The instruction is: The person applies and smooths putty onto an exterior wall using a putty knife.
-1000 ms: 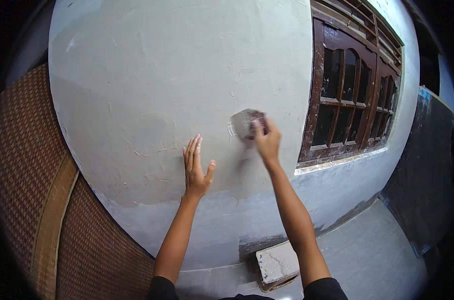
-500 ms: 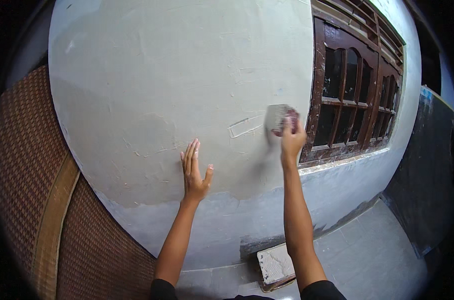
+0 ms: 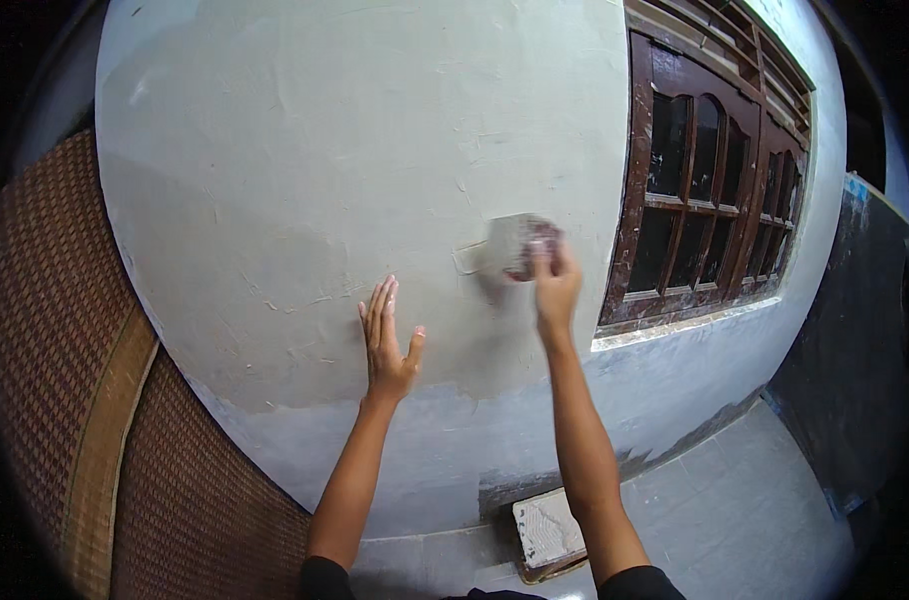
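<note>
My right hand (image 3: 557, 290) grips a putty scraper (image 3: 511, 244) with a wide pale blade and a dark red handle, blurred by motion. The blade is at the wall (image 3: 305, 140), over part of a raised rectangular ridge of putty (image 3: 467, 258); whether it touches all along its edge I cannot tell. Lower and to the left, my left hand (image 3: 387, 345) is open, its fingers stretched upward and its thumb apart, at the wall's surface with nothing in it. Thin ridges and flecks of putty mark the wall around both hands.
A brown wooden window (image 3: 700, 185) with small panes is set in the wall at the right. On the grey tiled floor (image 3: 735, 500), a putty-covered slab (image 3: 549, 530) lies by the wall's foot. A woven panel (image 3: 50, 300) stands at the left, a dark board (image 3: 845, 350) at the far right.
My right hand has moved left along the wall with the scraper, away from the window and over the rectangular ridge. My left hand has stayed almost where it was.
</note>
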The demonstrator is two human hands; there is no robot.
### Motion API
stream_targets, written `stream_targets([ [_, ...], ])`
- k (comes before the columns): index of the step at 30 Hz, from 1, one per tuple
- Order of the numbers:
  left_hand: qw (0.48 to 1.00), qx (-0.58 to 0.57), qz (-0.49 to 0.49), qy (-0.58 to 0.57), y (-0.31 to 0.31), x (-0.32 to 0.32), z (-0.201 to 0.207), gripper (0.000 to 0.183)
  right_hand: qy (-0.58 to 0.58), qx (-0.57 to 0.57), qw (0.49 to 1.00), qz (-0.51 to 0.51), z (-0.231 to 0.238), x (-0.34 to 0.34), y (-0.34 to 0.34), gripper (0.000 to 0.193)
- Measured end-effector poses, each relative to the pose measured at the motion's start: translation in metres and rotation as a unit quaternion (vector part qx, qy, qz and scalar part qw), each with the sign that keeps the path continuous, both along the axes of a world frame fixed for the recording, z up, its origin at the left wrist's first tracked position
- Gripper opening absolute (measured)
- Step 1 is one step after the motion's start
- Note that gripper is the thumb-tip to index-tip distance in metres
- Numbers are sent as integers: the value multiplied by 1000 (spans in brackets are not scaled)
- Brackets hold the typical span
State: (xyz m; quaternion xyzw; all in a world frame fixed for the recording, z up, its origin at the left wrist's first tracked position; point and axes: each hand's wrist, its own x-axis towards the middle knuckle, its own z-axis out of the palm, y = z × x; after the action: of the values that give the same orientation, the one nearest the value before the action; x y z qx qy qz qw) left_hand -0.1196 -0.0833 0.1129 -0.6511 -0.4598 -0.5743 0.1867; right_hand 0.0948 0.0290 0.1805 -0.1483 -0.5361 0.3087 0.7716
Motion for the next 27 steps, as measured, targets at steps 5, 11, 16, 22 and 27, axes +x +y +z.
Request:
stream_targets([
  [5,1000,11,4,4,-1,-3,2,67,-136,-11,968,-212,5,-15,-5,19],
  [11,999,4,25,21,1,-6,1,67,94,4,995,-43,2,-6,-8,21],
  [16,999,19,28,24,6,-2,5,66,-159,-21,957,-243,-5,-12,11,24],
  [22,996,18,74,49,7,-2,7,66,12,16,996,-84,-4,10,6,27],
  [27,997,31,60,40,13,5,8,67,-193,2,953,-233,-6,-6,4,26],
])
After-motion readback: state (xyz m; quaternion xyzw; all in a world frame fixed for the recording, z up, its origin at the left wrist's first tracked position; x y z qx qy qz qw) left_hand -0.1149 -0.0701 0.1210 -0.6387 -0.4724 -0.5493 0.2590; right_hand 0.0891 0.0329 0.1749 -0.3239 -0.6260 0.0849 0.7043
